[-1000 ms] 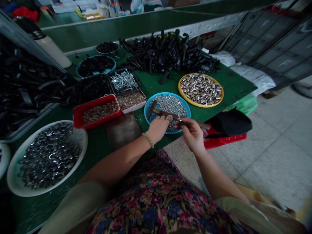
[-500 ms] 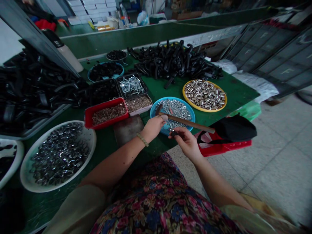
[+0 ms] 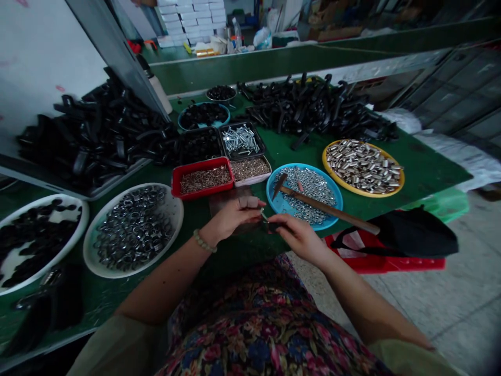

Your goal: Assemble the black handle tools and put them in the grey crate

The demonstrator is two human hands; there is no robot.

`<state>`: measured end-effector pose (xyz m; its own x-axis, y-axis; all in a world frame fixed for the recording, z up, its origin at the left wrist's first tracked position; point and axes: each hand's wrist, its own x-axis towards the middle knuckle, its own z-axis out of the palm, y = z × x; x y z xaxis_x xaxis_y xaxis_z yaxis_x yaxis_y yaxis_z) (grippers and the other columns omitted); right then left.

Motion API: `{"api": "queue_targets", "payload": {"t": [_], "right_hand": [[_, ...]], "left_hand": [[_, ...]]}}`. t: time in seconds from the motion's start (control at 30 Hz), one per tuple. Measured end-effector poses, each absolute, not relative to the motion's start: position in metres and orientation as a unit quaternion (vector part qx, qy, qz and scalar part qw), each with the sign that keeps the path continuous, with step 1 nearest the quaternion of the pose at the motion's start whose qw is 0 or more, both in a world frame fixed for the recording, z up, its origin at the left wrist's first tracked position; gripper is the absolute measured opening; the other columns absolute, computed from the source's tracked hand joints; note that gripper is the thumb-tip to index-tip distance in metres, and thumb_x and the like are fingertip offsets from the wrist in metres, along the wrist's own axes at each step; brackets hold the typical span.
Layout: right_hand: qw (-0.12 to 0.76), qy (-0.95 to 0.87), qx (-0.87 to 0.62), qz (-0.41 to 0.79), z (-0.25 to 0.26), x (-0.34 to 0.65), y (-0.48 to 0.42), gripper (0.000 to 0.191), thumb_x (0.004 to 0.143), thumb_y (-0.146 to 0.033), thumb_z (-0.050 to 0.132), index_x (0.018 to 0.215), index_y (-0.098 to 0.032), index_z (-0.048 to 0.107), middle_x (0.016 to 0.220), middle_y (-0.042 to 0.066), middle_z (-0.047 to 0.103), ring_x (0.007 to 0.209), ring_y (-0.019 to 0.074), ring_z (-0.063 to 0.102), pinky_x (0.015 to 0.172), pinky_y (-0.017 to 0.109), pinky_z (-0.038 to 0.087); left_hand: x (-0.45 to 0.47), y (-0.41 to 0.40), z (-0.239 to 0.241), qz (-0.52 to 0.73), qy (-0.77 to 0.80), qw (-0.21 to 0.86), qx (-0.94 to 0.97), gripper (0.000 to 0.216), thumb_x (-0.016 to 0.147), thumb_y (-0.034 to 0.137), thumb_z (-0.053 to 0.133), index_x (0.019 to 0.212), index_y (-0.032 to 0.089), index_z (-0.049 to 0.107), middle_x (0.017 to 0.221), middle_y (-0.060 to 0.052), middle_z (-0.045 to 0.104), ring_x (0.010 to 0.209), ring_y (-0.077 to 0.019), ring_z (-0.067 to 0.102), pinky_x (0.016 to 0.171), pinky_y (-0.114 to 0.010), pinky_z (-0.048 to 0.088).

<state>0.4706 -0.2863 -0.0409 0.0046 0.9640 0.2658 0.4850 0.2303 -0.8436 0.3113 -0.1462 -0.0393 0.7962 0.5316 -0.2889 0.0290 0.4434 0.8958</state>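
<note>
Through the head camera I see my left hand (image 3: 230,216) and right hand (image 3: 301,239) pinching opposite ends of a small, slim silvery metal bolt (image 3: 264,214), just beside the round blue plastic tray (image 3: 278,207).

Crowded green table (image 3: 422,162)

A metal plate (image 3: 219,198) lies by the left hand (image 3: 230,218), a red box (image 3: 205,192) just beyond, two white bowls (image 3: 170,206) farther left. Beyond the right hand (image 3: 303,237) sit a blue dish (image 3: 277,201), yellow dish (image 3: 362,192) and black heap (image 3: 301,107).
</note>
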Motion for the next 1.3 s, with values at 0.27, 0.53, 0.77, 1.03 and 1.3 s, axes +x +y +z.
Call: {"api": "queue_targets", "payload": {"t": [0.27, 0.53, 0.77, 1.03, 1.3], "right_hand": [[0.586, -0.475, -0.43, 0.496, -0.043, 0.447, -0.249, 0.018, 0.091, -0.039, 0.058, 0.104, -0.027, 0.06, 0.079, 0.001, 0.068, 0.064, 0.0139, 0.067, 0.059, 0.026, 0.058], [0.623, -0.293, -0.351, 0.635, -0.047, 0.421, -0.222, 0.025, 0.073, -0.034, 0.081, 0.091, -0.026, 0.066, 0.076, -0.002, 0.069, 0.062, 0.0098, 0.066, 0.058, 0.018, 0.054], [0.628, -0.309, -0.386, 0.601, -0.056, 0.421, -0.217, 0.024, 0.075, -0.037, 0.079, 0.092, -0.025, 0.066, 0.077, 0.0, 0.07, 0.064, 0.0112, 0.066, 0.062, 0.022, 0.053], [0.636, -0.266, -0.418, 0.591, -0.07, 0.429, -0.214, 0.028, 0.073, -0.035, 0.081, 0.095, -0.025, 0.067, 0.083, 0.002, 0.07, 0.07, 0.0128, 0.067, 0.067, 0.025, 0.055], [0.671, -0.184, -0.397, 0.598, -0.069, 0.434, -0.218, 0.032, 0.069, -0.03, 0.083, 0.096, -0.025, 0.066, 0.078, 0.001, 0.07, 0.064, 0.01, 0.065, 0.062, 0.02, 0.053]], "left_hand": [[0.274, -0.125, 0.005, 0.218, 0.186, 0.633, 0.719, 0.006, 0.079, 0.016, 0.065, 0.082, 0.016, 0.07, 0.095, -0.006, 0.069, 0.089, -0.0155, 0.064, 0.087, -0.03, 0.051], [0.254, -0.132, 0.007, 0.311, 0.172, 0.63, 0.691, 0.032, 0.092, 0.023, 0.05, 0.124, 0.02, 0.057, 0.109, -0.009, 0.067, 0.089, -0.0174, 0.067, 0.089, -0.036, 0.052], [0.246, -0.119, 0.023, 0.265, 0.204, 0.565, 0.755, 0.033, 0.094, 0.042, 0.047, 0.109, 0.019, 0.066, 0.12, -0.012, 0.063, 0.127, -0.0249, 0.05, 0.111, -0.042, 0.035], [0.201, 0.056, -0.011, 0.327, 0.446, 0.215, 0.805, 0.035, 0.085, 0.007, 0.046, 0.116, 0.013, 0.061, 0.121, -0.011, 0.062, 0.118, -0.0212, 0.054, 0.111, -0.039, 0.035], [0.169, 0.147, -0.009, 0.306, 0.436, 0.187, 0.826, 0.026, 0.07, -0.006, 0.059, 0.089, 0.013, 0.061, 0.099, -0.002, 0.062, 0.098, -0.0162, 0.056, 0.106, -0.037, 0.039]]}}
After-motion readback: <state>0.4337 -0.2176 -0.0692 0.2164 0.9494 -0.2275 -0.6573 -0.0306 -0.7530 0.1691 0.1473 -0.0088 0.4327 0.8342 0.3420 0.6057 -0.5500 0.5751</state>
